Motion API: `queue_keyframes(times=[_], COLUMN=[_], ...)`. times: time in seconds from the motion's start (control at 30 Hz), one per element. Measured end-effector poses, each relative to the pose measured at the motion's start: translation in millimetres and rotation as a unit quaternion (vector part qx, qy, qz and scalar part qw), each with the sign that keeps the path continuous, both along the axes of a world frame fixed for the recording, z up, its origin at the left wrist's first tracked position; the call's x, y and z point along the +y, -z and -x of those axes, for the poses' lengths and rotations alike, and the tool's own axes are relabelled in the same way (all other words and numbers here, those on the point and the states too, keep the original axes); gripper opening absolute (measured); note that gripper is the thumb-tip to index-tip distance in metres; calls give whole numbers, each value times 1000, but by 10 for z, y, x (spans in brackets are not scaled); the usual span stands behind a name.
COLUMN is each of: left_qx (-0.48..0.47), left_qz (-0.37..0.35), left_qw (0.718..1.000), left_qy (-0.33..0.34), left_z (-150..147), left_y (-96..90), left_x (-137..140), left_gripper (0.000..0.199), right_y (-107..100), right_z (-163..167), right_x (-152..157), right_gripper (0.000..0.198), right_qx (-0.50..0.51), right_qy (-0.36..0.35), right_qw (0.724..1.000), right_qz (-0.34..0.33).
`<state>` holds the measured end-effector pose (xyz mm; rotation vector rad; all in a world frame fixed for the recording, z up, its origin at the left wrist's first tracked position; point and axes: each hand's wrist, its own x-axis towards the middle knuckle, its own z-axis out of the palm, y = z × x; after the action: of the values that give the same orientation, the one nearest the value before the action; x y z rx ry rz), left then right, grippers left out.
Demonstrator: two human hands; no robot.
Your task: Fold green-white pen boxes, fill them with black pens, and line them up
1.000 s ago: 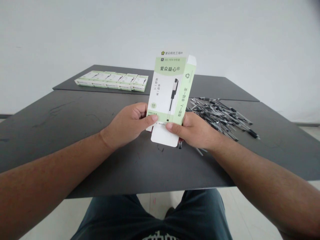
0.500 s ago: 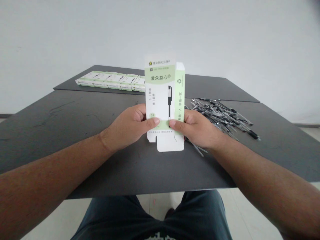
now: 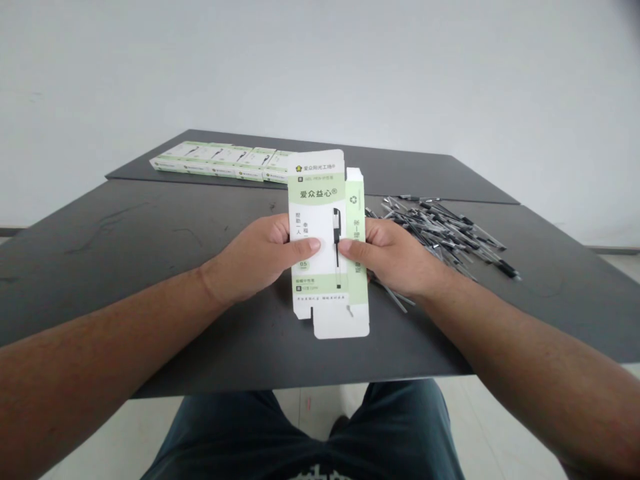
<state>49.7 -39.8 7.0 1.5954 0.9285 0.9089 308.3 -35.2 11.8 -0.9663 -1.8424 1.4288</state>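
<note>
A white and light-green cardboard pen box is held upright in front of me, with a pen printed on its face. It looks flattened, its end flaps sticking out at top and bottom. My left hand grips its left edge, thumb across the front. On the right edge my right hand pinches it the same way, its thumb resting beside the printed pen. The other fingers of both hands are hidden behind the cardboard.
Several closed pen boxes lie in a row at the table's back left. Right of my right hand is a heap of black and clear pens. The dark table has a front edge just above my legs.
The pen box has slid down between my hands, so the thumbs now press nearer its middle. Both hands have stayed in nearly the same place.
</note>
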Motion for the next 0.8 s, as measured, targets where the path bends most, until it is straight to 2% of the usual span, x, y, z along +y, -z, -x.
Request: queue_keyframes(times=[0.17, 0.37, 0.47, 0.63, 0.7, 0.8], left_qx=[-64, -1, 14, -42, -46, 1], left_qz=[12, 34, 25, 37, 43, 30], left_qw=[998, 999, 999, 998, 998, 999], left_qy=[-18, 35, 39, 22, 21, 40], left_z=[-3, -32, -23, 11, 23, 31], left_y=[38, -60, -57, 60, 73, 14], left_x=[61, -26, -43, 24, 40, 20], left_gripper=[45, 37, 33, 37, 39, 38], right_y=[8, 101, 103, 60, 56, 63], right_z=[14, 19, 16, 32, 47, 64], right_x=[-21, 13, 23, -5, -15, -18], right_gripper=[41, 40, 40, 39, 40, 40], right_qx=[-8, 50, 69, 68, 68, 79], right_qy=[-40, 28, 25, -24, -19, 11], right_qw=[999, 998, 997, 996, 996, 995], right_qz=[25, 16, 28, 49, 58, 65])
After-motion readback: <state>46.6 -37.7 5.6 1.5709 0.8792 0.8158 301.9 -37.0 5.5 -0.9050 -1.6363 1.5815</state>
